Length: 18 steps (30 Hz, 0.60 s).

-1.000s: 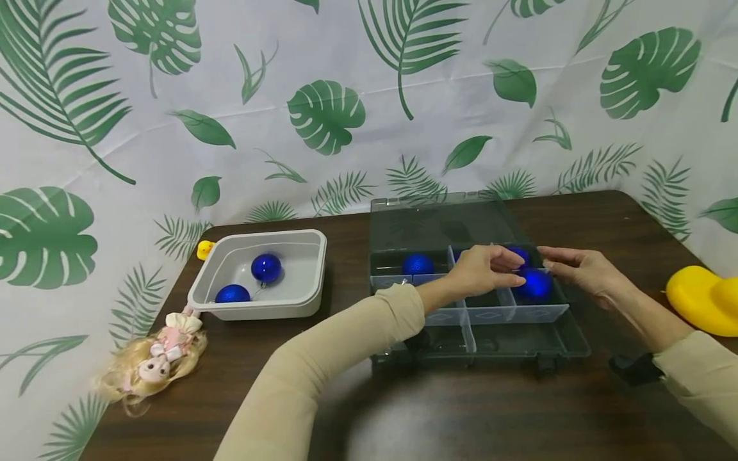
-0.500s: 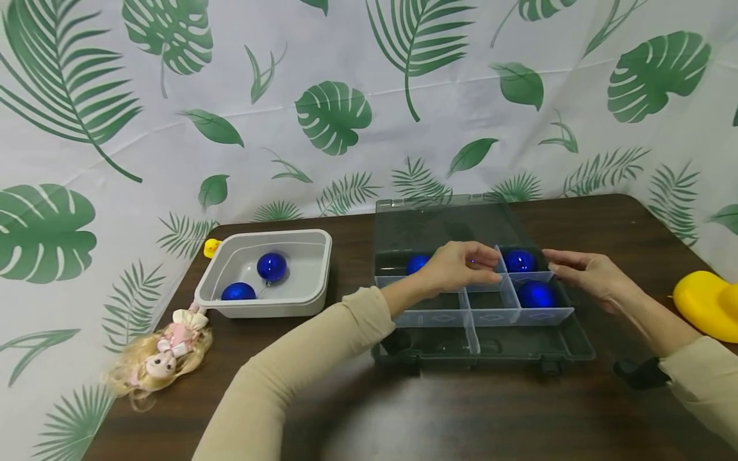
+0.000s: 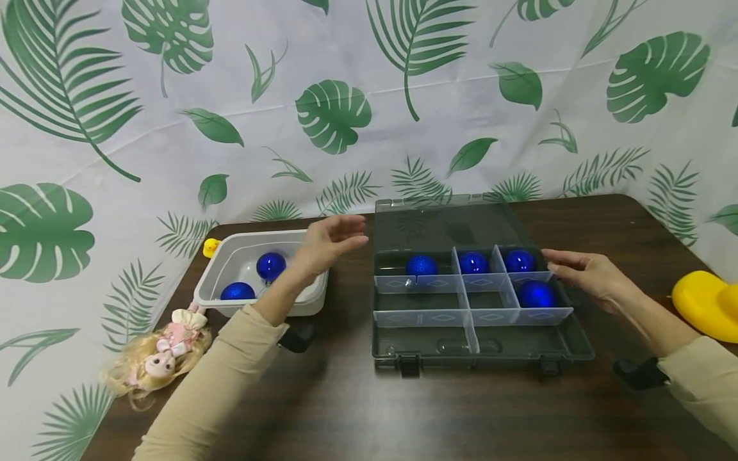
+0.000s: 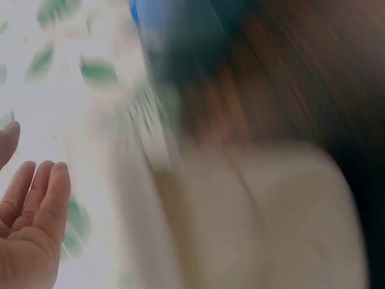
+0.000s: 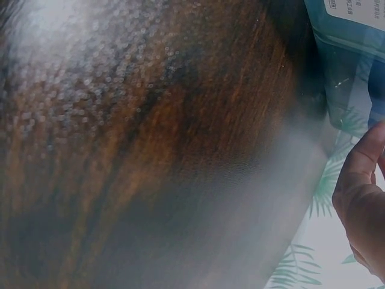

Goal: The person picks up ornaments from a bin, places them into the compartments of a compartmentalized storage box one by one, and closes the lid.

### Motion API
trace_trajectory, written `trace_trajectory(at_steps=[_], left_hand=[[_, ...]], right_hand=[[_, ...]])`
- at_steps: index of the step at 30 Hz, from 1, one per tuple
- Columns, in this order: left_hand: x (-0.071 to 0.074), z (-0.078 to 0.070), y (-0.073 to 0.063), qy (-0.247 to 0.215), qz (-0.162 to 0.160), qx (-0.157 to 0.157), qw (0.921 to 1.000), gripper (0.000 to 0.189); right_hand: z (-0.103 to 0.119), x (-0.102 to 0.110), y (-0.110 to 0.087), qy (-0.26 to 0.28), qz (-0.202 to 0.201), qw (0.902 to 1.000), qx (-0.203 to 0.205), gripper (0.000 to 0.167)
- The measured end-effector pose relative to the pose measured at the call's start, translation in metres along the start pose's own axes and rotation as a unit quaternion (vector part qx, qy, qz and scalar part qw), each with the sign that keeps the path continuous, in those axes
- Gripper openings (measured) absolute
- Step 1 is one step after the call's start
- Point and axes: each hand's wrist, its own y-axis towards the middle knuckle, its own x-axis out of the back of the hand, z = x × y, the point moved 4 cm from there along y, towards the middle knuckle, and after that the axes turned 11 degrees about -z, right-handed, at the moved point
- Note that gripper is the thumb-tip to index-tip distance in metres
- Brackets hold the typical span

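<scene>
My left hand (image 3: pixel 328 246) hovers over the right rim of a white plastic tub (image 3: pixel 317 301), fingers parted and nothing in them. The tub holds a shiny blue bauble (image 3: pixel 271 266) and a textured one (image 3: pixel 237 291). A grey see-through compartment box (image 3: pixel 423 349) lies with its lid (image 3: pixel 438 221) back. Its back row has a textured blue bauble (image 3: pixel 421 265) and two shiny ones (image 3: pixel 474 262) (image 3: pixel 520 260); a matte blue bauble (image 3: pixel 537 294) sits in the right middle compartment. My right hand (image 3: pixel 594 278) holds the box's right edge by thumb and fingers.
A doll (image 3: pixel 167 352) lies left of the tub, and a small yellow duck (image 3: pixel 211 248) sits behind it. At the far right stands a large yellow duck (image 3: pixel 706 304). Leaf-printed cloth (image 3: pixel 254 153) backs the dark wooden table (image 3: pixel 369 410).
My left hand has drawn back from the right side of the box to the tub, leaving the matte blue bauble in its compartment. My right hand stays at the box's edge.
</scene>
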Motion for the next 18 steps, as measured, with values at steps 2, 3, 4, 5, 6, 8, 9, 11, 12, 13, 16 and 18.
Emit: trace_trajectory(at_steps=[2, 3, 4, 5, 6, 8, 9, 11, 12, 13, 16, 18], left_hand=[[0.029, 0.017, 0.000, 0.028, -0.037, 0.014, 0.9988, 0.042], [0.043, 0.025, -0.001, 0.045, -0.055, 0.022, 0.9972, 0.043], [0.056, 0.034, -0.002, 0.060, -0.073, 0.027, 0.9952, 0.043], [0.068, 0.042, -0.002, 0.068, -0.089, 0.035, 0.9931, 0.043], [0.078, 0.050, -0.003, 0.073, -0.103, 0.044, 0.9910, 0.044], [0.095, 0.063, -0.005, 0.090, -0.123, 0.063, 0.9863, 0.045], [0.102, 0.068, -0.006, 0.100, -0.130, 0.075, 0.9836, 0.045], [0.112, 0.076, -0.007, 0.120, -0.133, 0.095, 0.9793, 0.047], [0.115, 0.079, -0.007, 0.130, -0.132, 0.103, 0.9773, 0.048], [0.117, 0.082, -0.008, 0.141, -0.128, 0.111, 0.9754, 0.049], [0.119, 0.089, -0.007, 0.164, -0.108, 0.128, 0.9721, 0.051], [0.119, 0.093, -0.006, 0.171, -0.098, 0.138, 0.9707, 0.051]], right_hand=[[0.000, 0.000, 0.000, 0.000, -0.001, 1.0000, 0.002, 0.065], [0.001, 0.000, 0.001, 0.001, 0.000, 1.0000, 0.002, 0.064], [0.001, 0.001, 0.001, 0.002, 0.000, 1.0000, 0.004, 0.064], [0.001, 0.001, 0.001, 0.002, 0.000, 1.0000, 0.003, 0.064], [0.001, 0.001, 0.001, 0.004, 0.001, 1.0000, 0.004, 0.064], [0.001, 0.002, 0.002, 0.005, 0.002, 1.0000, 0.003, 0.063], [0.001, 0.002, 0.002, 0.007, 0.003, 1.0000, 0.002, 0.064], [0.001, 0.003, 0.001, 0.008, 0.003, 1.0000, -0.001, 0.064], [0.001, 0.002, 0.001, 0.007, 0.003, 1.0000, -0.002, 0.064], [0.001, 0.002, 0.001, 0.007, 0.002, 1.0000, -0.002, 0.063], [0.001, 0.001, 0.001, 0.005, 0.000, 1.0000, -0.003, 0.063], [0.001, 0.000, 0.001, 0.006, -0.001, 1.0000, -0.004, 0.064]])
